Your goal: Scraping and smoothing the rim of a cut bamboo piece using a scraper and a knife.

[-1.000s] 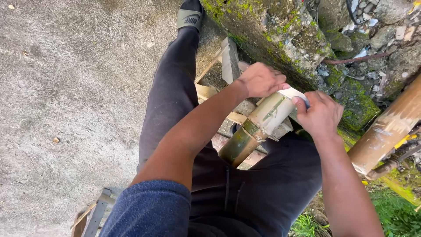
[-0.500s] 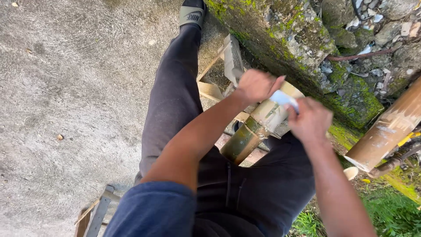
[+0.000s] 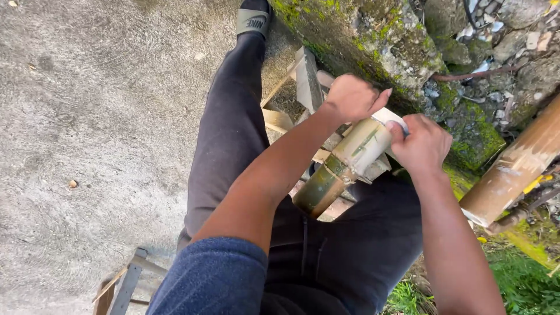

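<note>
Hands (image 3: 350, 96) (image 3: 421, 144) grip bamboo tube (image 3: 344, 166) end, mossy wall (image 3: 373, 41) adj

Seated person, dark trousers (image 3: 233, 146), blue sleeve (image 3: 216, 274) on the left arm. Left hand (image 3: 352, 96) sits closed at the far end of a bamboo section (image 3: 344, 166), which lies tilted across the lap, green-brown near the lower end and pale w/ peeled skin toward the top. Right hand (image 3: 421, 144) grips the top rim from the other side, fingers curled over a whitish piece (can't tell what it is). Wooden offcuts (image 3: 306, 81) lie under the bamboo. Mossy stone wall (image 3: 373, 41) just beyond. Concrete floor (image 3: 99, 116) on the left. Second bamboo pole (image 3: 516, 166) leans at the right, near grass (image 3: 519, 274).
</note>
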